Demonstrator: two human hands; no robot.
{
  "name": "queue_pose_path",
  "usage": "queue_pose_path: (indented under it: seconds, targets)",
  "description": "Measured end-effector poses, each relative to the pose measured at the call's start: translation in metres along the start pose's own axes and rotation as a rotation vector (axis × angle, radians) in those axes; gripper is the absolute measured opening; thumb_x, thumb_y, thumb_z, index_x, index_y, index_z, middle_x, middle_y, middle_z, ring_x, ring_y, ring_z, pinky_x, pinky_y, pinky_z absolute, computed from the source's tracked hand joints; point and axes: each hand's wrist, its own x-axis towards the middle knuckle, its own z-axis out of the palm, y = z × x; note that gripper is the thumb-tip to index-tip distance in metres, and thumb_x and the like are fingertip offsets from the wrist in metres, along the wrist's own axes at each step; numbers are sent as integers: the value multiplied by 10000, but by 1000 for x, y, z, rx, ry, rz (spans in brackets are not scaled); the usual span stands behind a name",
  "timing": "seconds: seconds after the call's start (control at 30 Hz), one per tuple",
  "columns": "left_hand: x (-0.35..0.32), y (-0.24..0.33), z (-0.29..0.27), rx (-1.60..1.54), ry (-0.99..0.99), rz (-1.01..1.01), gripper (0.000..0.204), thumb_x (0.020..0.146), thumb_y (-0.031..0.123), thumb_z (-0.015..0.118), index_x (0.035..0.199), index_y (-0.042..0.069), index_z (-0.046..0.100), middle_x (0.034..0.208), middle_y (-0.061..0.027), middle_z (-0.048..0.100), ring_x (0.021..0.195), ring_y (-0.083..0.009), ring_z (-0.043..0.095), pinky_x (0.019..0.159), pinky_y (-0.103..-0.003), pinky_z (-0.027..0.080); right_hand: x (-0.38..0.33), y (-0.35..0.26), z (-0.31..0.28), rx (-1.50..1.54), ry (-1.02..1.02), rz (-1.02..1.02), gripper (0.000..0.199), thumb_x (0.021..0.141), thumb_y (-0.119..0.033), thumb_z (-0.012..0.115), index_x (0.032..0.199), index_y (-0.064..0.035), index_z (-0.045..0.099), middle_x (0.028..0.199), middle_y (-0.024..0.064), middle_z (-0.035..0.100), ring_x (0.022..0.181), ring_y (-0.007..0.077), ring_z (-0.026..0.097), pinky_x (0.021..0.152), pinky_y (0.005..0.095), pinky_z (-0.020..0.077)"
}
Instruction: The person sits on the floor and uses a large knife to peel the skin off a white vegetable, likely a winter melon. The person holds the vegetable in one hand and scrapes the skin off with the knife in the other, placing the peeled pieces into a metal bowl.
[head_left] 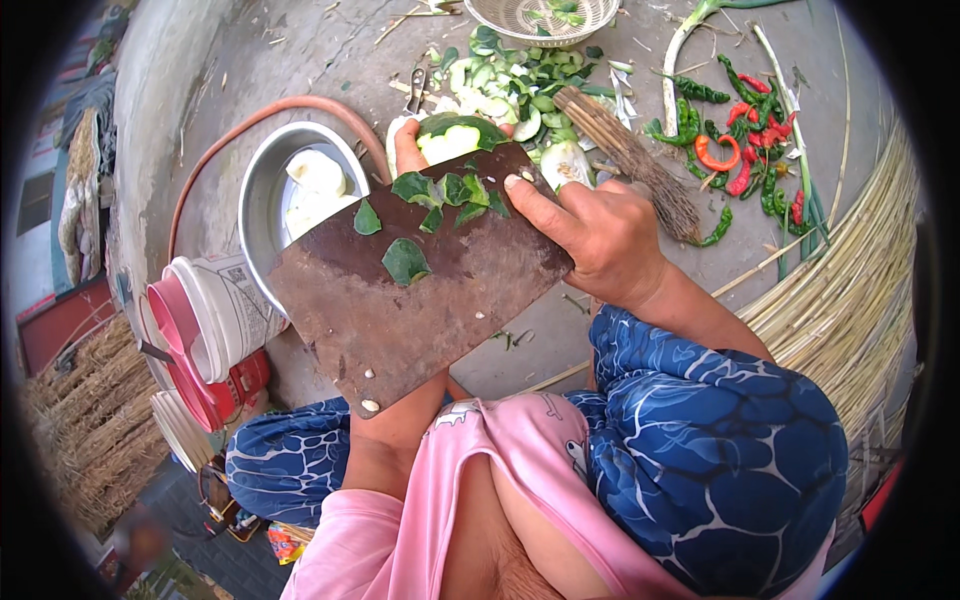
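Observation:
My right hand (612, 240) grips a wide, rust-brown cleaver (440, 335), thumb lying along the blade. Its blade is tilted flat toward me, and several dark green peel pieces (405, 262) and a few pale seeds stick to it. Beyond the blade, my left hand (408, 147) is wrapped round a partly peeled squash (448, 143) with green rind and pale flesh; most of that hand and the squash's lower side are hidden. A heap of green and whitish peelings (500, 85) lies just past it. A pale cut chunk (567, 165) rests right of the squash.
Left stands a metal basin (250, 190) holding peeled white pieces (315, 180), with an orange hose (225, 150) curving behind. White and red buckets (235, 315) are near it. A brush of bound stalks (630, 150), red and green peppers (755, 135), long straw (850, 290) and a colander (545, 38) lie around.

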Motion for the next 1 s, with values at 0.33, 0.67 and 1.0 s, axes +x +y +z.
queue_pose_path:
  seconds: [0.33, 0.67, 1.0]
  targets:
    - [21, -38, 41, -55, 319, 387, 596, 981, 565, 398, 1375, 132, 506, 1350, -108, 570, 1203, -307, 572, 1021, -498, 481, -4, 32, -4, 204, 8, 404, 593, 708, 9, 655, 1276, -158, 636, 1179, 132, 686, 991, 344, 684, 818, 366, 567]
    - [-2, 3, 39, 5, 330, 141, 629, 972, 447, 405, 1361, -42, 481, 1311, -212, 578, 1230, -340, 552, 1082, -473, 429, 4, -3, -7, 57, 2, 31, 622, 674, -119, 716, 1284, -215, 641, 666, -7, 470, 527, 169, 548, 518, 335, 408]
    - [8, 18, -13, -159, -101, -53, 560, 949, 358, 465, 1373, -4, 519, 1305, -172, 609, 1192, -272, 599, 1069, -428, 462, -1, 4, -2, -15, 6, 55, 648, 670, -112, 715, 1303, -218, 624, 671, -5, 477, 524, 175, 543, 519, 331, 397]
